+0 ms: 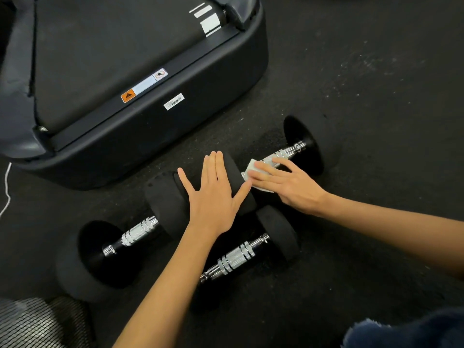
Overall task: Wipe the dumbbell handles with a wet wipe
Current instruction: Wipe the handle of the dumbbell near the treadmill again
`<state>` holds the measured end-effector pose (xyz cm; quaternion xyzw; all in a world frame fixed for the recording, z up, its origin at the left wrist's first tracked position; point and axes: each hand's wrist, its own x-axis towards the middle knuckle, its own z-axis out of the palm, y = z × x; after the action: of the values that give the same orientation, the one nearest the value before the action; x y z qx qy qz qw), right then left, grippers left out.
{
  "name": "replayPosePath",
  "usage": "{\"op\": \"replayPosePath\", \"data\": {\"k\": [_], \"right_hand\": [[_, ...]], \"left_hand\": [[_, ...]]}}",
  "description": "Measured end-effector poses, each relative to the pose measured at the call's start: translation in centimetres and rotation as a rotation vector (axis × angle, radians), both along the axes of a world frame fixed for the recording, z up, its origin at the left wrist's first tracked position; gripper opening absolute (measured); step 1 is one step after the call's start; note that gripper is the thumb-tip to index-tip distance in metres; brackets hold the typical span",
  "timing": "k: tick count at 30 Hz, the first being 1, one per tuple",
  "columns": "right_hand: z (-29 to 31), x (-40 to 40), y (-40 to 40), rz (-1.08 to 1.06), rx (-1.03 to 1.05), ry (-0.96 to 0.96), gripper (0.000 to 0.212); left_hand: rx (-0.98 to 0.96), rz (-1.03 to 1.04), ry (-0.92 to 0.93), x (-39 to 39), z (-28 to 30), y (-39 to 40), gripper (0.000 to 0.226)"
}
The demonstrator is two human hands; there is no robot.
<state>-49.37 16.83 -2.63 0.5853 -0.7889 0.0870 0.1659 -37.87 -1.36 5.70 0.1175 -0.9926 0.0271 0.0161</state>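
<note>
Three black dumbbells with chrome knurled handles lie on the dark floor. The far right dumbbell's handle [281,154] runs diagonally. My right hand [288,184] presses a white wet wipe [253,169] onto that handle near its inner weight. My left hand [213,194] lies flat, fingers spread, on top of that dumbbell's inner black weight [233,169]. The left dumbbell's handle [138,231] and the near dumbbell's handle [236,257] are uncovered.
A black treadmill base [155,126] with warning stickers stands just behind the dumbbells. A thin white cord [7,187] hangs at the left edge. A grey mesh object [32,322] sits at bottom left, dark blue fabric [406,330] at bottom right.
</note>
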Motion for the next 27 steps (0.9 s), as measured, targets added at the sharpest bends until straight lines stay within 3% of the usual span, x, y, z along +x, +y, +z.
{"op": "replayPosePath", "data": {"k": [10, 17, 23, 27], "right_hand": [[0.9, -0.5, 0.5, 0.059, 0.069, 0.044, 0.074], [1.6, -0.2, -1.3, -0.012, -0.031, -0.216, 0.062], [6.0, -2.7, -4.9, -0.155, 0.040, -0.746, 0.040], [6.3, -2.5, -5.2, -0.198, 0.094, -0.712, 0.035]], "left_hand": [[0.007, -0.009, 0.021, 0.0, -0.1, 0.2, 0.089], [-0.017, -0.004, 0.005, -0.1, -0.3, 0.1, 0.089], [-0.040, -0.009, -0.003, 0.0, -0.2, 0.1, 0.090], [-0.033, -0.007, -0.009, -0.1, 0.0, 0.1, 0.090]]}}
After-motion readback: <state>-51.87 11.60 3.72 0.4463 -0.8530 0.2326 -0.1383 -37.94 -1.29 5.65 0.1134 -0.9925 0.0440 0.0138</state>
